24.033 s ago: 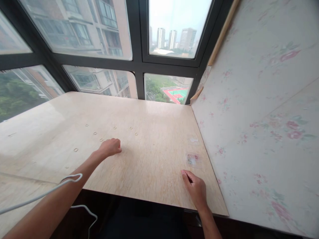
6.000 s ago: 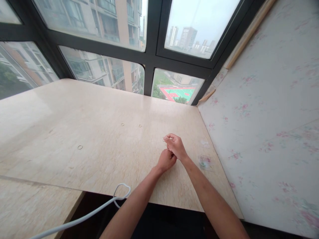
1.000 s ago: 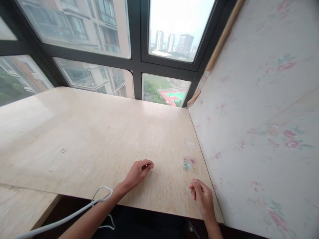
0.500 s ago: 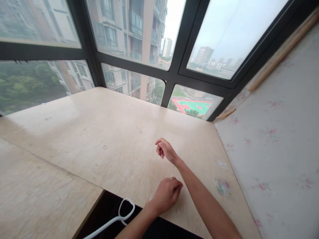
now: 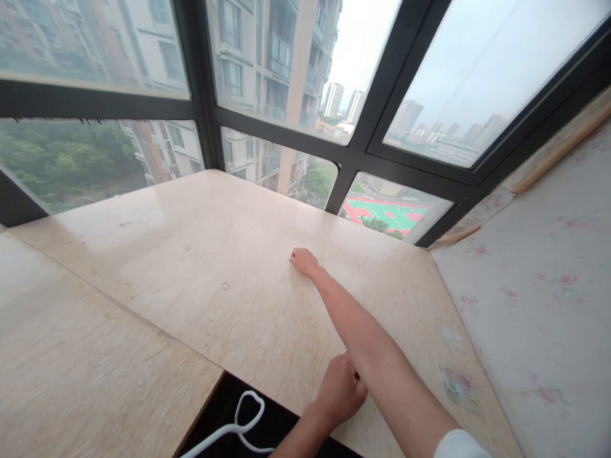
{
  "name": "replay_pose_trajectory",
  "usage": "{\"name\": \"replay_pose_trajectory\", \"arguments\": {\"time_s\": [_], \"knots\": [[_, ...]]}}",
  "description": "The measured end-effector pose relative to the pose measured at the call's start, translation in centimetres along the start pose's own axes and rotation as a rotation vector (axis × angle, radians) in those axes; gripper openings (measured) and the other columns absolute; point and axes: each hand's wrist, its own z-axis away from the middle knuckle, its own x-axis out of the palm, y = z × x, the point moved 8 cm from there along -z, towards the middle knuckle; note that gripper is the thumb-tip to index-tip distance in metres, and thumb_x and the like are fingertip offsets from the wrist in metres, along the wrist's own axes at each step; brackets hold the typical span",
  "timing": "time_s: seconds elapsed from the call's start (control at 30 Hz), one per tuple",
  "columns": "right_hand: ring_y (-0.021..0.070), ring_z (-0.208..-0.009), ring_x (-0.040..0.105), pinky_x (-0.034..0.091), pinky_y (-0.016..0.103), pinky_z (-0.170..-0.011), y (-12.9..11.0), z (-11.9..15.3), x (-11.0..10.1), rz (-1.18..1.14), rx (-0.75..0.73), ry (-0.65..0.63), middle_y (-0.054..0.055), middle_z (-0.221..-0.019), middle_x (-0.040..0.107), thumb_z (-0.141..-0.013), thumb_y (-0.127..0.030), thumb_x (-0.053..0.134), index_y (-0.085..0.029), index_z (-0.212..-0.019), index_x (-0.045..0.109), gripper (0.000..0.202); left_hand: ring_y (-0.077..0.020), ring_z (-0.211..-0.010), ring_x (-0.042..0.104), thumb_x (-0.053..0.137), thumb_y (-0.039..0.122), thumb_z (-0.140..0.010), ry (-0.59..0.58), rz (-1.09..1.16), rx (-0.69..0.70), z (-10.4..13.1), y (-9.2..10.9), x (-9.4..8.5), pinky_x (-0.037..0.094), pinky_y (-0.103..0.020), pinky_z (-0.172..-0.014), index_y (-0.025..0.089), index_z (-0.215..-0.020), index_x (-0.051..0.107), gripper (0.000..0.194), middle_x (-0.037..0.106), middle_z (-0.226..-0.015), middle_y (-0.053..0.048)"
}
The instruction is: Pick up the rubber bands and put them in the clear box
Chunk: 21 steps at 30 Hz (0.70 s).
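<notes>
My right hand (image 5: pixel 303 261) reaches far across the beige marble-patterned ledge, its fingers pinched at a small thin ring (image 5: pixel 289 259). Much of the ring is covered by the fingertips. Nearer to me, my left hand (image 5: pixel 342 388) rests by the ledge's front edge with its fingers curled closed. The right forearm crosses in front of its fingertips, so whatever they hold is hidden. A second thin ring (image 5: pixel 225 286) lies flat on the ledge, to the left of my right hand and closer to me.
On the right, by the flowered wall (image 5: pixel 544 305), sits a clear plastic packet (image 5: pixel 458 383) with small coloured items. Another clear piece (image 5: pixel 451 336) lies behind it. A white cable (image 5: pixel 224 429) loops in the dark gap below the ledge. Dark-framed windows (image 5: pixel 351 152) border the back.
My right hand has stretched forward and left to the farther ring and pinched its fingers there. My left hand stays near the front edge, now partly behind the right forearm. The view has swung left.
</notes>
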Motion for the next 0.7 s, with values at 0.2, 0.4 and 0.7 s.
{"name": "replay_pose_trajectory", "arguments": {"time_s": [0.2,0.4,0.7], "knots": [[0.0213,-0.099,0.061,0.052,0.041,-0.083,0.3,0.9,-0.1,0.083,0.022,-0.135,0.008,-0.118,0.059,-0.093,-0.031,0.059,-0.016,-0.118,0.057,0.030,-0.0187,-0.066,0.052,0.044,0.024,-0.084,0.081,-0.112,0.042,-0.2,0.2,-0.5,0.037,-0.030,-0.059,0.020,-0.066,0.057,0.022,0.060,-0.069,-0.006],[0.0180,-0.088,0.063,0.054,0.035,-0.075,2.1,4.4,-0.3,-0.076,-0.026,-0.191,0.005,-0.107,0.063,-0.093,-0.032,0.058,-0.015,-0.109,0.061,0.023,-0.0164,-0.065,0.053,0.043,0.024,-0.088,0.150,-0.101,0.080,-0.3,0.6,-1.0,0.037,-0.029,-0.061,0.019,-0.071,0.060,0.025,0.061,-0.071,-0.005],[0.0084,-0.053,0.054,0.040,0.020,-0.049,6.2,12.5,-1.9,-0.788,-0.078,0.094,-0.005,-0.061,0.054,-0.079,-0.026,0.064,-0.017,-0.074,0.053,0.016,-0.0158,-0.067,0.059,0.046,0.029,-0.090,0.164,-0.062,0.039,-0.7,0.2,-1.1,0.043,-0.028,-0.064,0.017,-0.083,0.066,0.025,0.066,-0.077,-0.006]]}}
